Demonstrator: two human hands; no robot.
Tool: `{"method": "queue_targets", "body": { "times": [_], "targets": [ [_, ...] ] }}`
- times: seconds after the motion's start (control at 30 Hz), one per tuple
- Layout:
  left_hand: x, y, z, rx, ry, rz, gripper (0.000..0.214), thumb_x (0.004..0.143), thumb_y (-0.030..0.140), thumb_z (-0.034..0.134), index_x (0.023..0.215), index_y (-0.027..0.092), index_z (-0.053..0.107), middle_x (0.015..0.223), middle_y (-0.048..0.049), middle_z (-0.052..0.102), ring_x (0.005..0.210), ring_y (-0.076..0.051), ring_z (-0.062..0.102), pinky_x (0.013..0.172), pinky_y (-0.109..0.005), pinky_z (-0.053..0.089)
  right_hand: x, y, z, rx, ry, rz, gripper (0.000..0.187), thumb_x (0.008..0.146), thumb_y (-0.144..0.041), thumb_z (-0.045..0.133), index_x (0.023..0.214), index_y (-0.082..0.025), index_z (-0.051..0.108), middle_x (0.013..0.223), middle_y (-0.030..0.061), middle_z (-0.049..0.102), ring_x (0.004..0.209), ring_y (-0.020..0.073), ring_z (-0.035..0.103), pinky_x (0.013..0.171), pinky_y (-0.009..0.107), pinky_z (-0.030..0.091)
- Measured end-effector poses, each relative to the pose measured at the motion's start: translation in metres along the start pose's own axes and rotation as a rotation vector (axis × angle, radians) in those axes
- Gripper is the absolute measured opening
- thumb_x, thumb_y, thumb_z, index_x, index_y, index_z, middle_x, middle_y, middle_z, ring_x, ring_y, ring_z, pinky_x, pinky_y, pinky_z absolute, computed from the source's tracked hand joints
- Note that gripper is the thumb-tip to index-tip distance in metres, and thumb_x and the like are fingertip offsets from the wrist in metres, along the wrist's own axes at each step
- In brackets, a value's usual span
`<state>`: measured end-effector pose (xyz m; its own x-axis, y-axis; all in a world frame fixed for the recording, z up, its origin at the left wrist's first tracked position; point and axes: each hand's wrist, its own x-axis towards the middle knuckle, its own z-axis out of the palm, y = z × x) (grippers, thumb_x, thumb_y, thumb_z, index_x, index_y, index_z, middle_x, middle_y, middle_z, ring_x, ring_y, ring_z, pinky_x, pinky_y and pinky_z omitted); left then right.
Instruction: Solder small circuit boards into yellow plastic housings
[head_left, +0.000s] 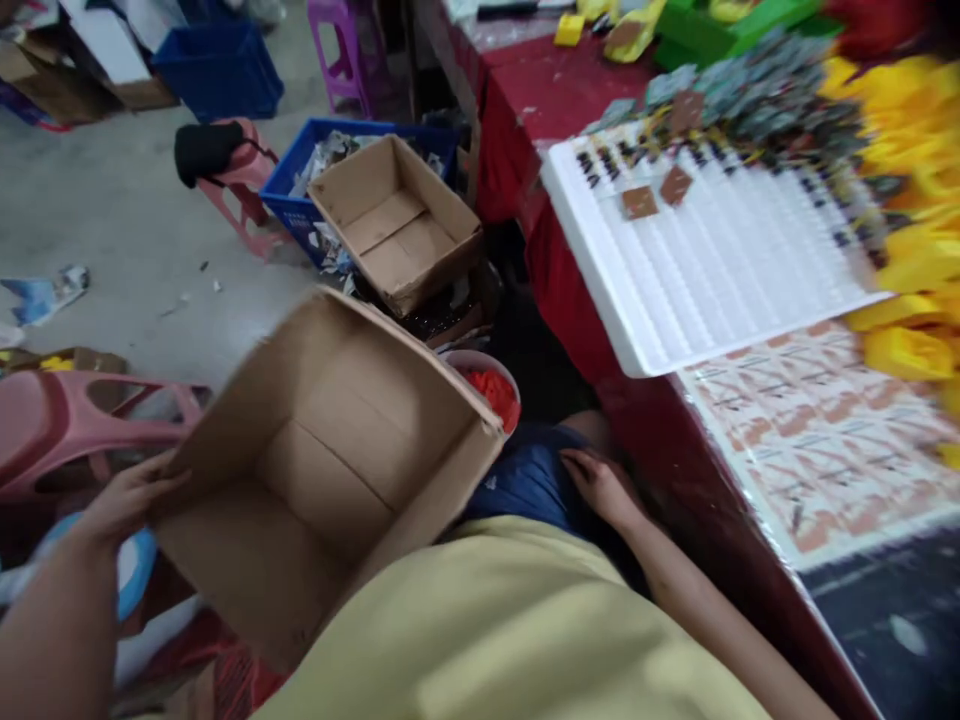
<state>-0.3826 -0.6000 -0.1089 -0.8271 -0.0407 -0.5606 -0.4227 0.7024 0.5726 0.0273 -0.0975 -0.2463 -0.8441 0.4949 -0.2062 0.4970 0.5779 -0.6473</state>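
Note:
My left hand [139, 492] grips the left edge of a large open cardboard box [341, 440], its fingers closed over the rim. The box is tilted toward me beside my lap, and its inside shows bare brown walls and a seam across the bottom. My right hand [596, 482] rests by my thigh on dark blue shorts [525, 480], fingers loosely stretched out, holding nothing I can see. A round tub [517, 375] with red pieces in it is partly hidden behind the box's right corner.
A smaller cardboard box [405, 225] sits on a blue crate [289, 205] of scraps. Pink stools [67, 410] stand left. On the red-covered table [525, 90] at right lie a white ribbed tray [720, 270], yellow pieces [915, 350], grey-green parts [765, 95] and a printed sheet [817, 430].

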Motion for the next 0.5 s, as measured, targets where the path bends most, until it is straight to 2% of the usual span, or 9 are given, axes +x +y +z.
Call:
{"method": "queue_targets", "body": {
  "times": [0.07, 0.17, 0.23, 0.27, 0.3, 0.33, 0.43, 0.5],
  "targets": [
    [0.026, 0.016, 0.04, 0.056, -0.167, 0.063, 0.084, 0.009, 0.068, 0.083, 0.078, 0.024, 0.067, 0.078, 0.0023, 0.076, 0.093, -0.03, 0.069, 0.092, -0.044, 0.054, -0.012, 0.0, -0.007, -0.001, 0.064, 0.007, 0.029, 0.094, -0.041, 0.055, 0.11, -0.018, 0.06, 0.111, 0.0065, 0.061, 0.096, 0.017, 0.06, 0.086, 0.038, 0.054],
    [0.054, 0.066, 0.102, 0.165, -0.376, 0.209, 0.06, 0.028, 0.055, 0.089, 0.076, 0.024, 0.069, 0.08, 0.0047, 0.075, 0.091, -0.027, 0.067, 0.086, -0.041, 0.056, -0.031, -0.007, -0.015, 0.003, 0.169, 0.012, 0.028, 0.094, -0.041, 0.055, 0.108, -0.017, 0.06, 0.107, 0.0058, 0.063, 0.094, 0.0163, 0.061, 0.085, 0.038, 0.054],
    [0.066, 0.106, 0.144, 0.241, -0.47, 0.307, 0.044, 0.056, 0.049, 0.084, 0.086, 0.02, 0.069, 0.09, 0.0017, 0.073, 0.093, -0.023, 0.066, 0.087, -0.04, 0.056, -0.045, -0.015, -0.018, 0.008, 0.236, 0.027, 0.028, 0.095, -0.041, 0.053, 0.106, -0.017, 0.061, 0.104, 0.0053, 0.064, 0.092, 0.0157, 0.062, 0.084, 0.037, 0.055],
    [0.07, 0.124, 0.166, 0.28, -0.503, 0.354, 0.038, 0.071, 0.046, 0.077, 0.095, 0.017, 0.068, 0.098, -0.0012, 0.071, 0.095, -0.022, 0.065, 0.088, -0.04, 0.055, -0.052, -0.018, -0.018, 0.013, 0.264, 0.035, 0.028, 0.095, -0.042, 0.052, 0.105, -0.017, 0.062, 0.102, 0.005, 0.065, 0.091, 0.0153, 0.063, 0.084, 0.037, 0.055],
    [0.072, 0.141, 0.189, 0.319, -0.525, 0.399, 0.034, 0.084, 0.042, 0.067, 0.104, 0.014, 0.065, 0.106, -0.0044, 0.067, 0.098, -0.021, 0.064, 0.089, -0.041, 0.055, -0.059, -0.022, -0.019, 0.019, 0.287, 0.043, 0.029, 0.097, -0.042, 0.05, 0.104, -0.017, 0.062, 0.1, 0.005, 0.066, 0.089, 0.0148, 0.064, 0.083, 0.036, 0.055],
    [0.072, 0.154, 0.212, 0.358, -0.532, 0.441, 0.035, 0.09, 0.04, 0.059, 0.111, 0.012, 0.063, 0.112, -0.0057, 0.064, 0.1, -0.022, 0.063, 0.09, -0.041, 0.054, -0.066, -0.025, -0.019, 0.023, 0.308, 0.05, 0.031, 0.098, -0.043, 0.046, 0.103, -0.018, 0.063, 0.098, 0.0053, 0.067, 0.087, 0.0147, 0.065, 0.082, 0.035, 0.056],
    [0.063, 0.181, 0.271, 0.428, -0.499, 0.55, 0.038, 0.091, 0.039, 0.058, 0.119, 0.014, 0.058, 0.119, -0.0069, 0.06, 0.105, -0.024, 0.061, 0.089, -0.042, 0.054, -0.083, -0.03, -0.019, 0.016, 0.351, 0.07, 0.041, 0.098, -0.048, 0.037, 0.099, -0.021, 0.067, 0.095, 0.0074, 0.07, 0.085, 0.0167, 0.068, 0.078, 0.03, 0.058],
    [0.057, 0.193, 0.293, 0.412, -0.41, 0.626, 0.039, 0.091, 0.04, 0.058, 0.119, 0.013, 0.058, 0.12, -0.0064, 0.06, 0.106, -0.025, 0.06, 0.089, -0.042, 0.054, -0.092, -0.028, -0.018, -0.005, 0.365, 0.078, 0.044, 0.097, -0.051, 0.035, 0.099, -0.023, 0.069, 0.095, 0.0082, 0.071, 0.085, 0.0188, 0.07, 0.077, 0.028, 0.059]
  ]
}}
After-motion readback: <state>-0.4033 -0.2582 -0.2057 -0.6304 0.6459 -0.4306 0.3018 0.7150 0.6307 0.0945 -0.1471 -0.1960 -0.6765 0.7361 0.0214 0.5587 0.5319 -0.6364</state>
